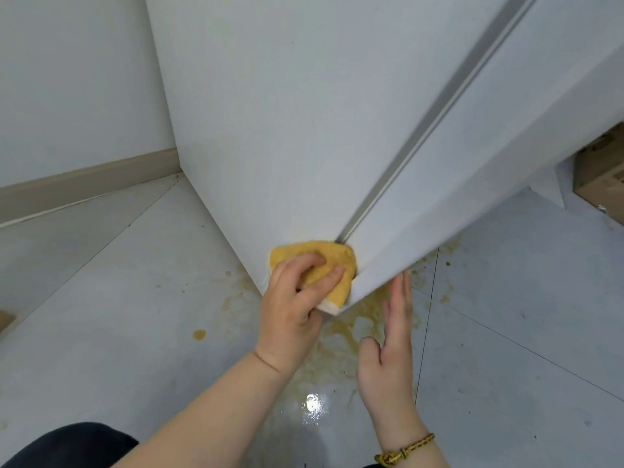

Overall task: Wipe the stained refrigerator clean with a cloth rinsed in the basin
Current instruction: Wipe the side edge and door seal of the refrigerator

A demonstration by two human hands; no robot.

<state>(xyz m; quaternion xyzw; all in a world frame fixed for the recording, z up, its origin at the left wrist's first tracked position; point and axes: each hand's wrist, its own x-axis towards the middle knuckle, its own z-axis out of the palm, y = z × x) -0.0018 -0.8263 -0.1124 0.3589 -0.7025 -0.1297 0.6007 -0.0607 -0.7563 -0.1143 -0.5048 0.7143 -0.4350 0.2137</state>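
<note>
At lower centre the left hand (290, 312) grips the yellow cloth (324, 248) against the refrigerator (270, 130) base corner. The panel above looks clean, so it seems nearly done. The right hand (388, 349) hovers flat-fingered, holding nothing — floor stains (358, 320) remain.

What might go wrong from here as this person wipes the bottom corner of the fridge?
1. A wet patch shines on the floor close to the person, amid brown spill; slipping seems possible.
2. The yellow cloth, gripped by the left hand, rubs the refrigerator just above that spill, so it may touch it and smear dirt back.
</note>
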